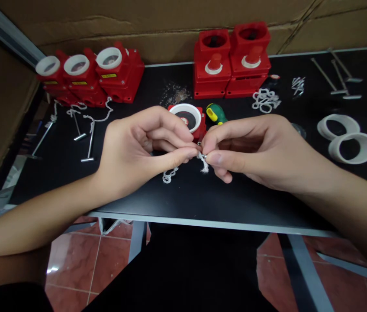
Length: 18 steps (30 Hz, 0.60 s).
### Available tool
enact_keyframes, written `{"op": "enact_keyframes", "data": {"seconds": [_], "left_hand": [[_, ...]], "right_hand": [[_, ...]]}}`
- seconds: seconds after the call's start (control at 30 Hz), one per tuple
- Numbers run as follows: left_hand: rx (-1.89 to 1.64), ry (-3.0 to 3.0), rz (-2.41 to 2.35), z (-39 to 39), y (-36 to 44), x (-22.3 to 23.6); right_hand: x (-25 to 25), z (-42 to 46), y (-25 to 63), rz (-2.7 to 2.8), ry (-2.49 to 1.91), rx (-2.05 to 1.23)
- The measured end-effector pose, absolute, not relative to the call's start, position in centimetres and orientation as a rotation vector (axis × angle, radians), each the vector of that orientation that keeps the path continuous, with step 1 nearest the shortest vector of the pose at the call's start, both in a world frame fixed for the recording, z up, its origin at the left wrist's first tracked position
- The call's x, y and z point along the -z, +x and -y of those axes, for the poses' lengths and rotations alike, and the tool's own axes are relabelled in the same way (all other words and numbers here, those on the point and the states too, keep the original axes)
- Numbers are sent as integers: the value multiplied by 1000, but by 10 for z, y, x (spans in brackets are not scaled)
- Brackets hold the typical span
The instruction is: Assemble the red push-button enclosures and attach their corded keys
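Well, left hand (152, 149): pinched white braided cord (202, 160), mid-frame.
Right hand (256, 151): likewise.
Frayed end (204, 170): risked slipping from slack pinching.

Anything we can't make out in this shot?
Head view:
- White cord: pinched part, covered by fingertips of the left hand and right hand.
- Green-and-yellow handle: far end, behind right hand.
- Middle red box: lower part, behind hands.
- Yellow label: print too small.

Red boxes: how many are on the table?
6: three boxes at back left, two boxes at back right of centre, one box partly hidden behind the left hand and right hand. No others show.
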<state>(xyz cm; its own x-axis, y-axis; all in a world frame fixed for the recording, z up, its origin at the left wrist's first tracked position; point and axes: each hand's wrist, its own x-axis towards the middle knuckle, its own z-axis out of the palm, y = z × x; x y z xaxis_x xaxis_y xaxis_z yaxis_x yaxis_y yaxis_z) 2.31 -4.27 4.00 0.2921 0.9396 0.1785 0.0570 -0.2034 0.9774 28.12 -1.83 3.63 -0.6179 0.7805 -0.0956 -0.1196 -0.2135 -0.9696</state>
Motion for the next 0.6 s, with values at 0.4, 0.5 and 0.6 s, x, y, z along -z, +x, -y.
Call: {"op": "enact_keyframes", "data": {"seconds": [0.4,0.5,0.6], "left_hand": [[-1086,1518,-972,43,25,-40],[-1090,1522,-952,43,24,-40],[-1085,1517,-970,43,25,-41]], "right_hand": [[-33,18,282,1409,-806,-1905],[-33,18,282,1394,-796,-1909],[-34,18,282,1387,-817,-1905]]}}
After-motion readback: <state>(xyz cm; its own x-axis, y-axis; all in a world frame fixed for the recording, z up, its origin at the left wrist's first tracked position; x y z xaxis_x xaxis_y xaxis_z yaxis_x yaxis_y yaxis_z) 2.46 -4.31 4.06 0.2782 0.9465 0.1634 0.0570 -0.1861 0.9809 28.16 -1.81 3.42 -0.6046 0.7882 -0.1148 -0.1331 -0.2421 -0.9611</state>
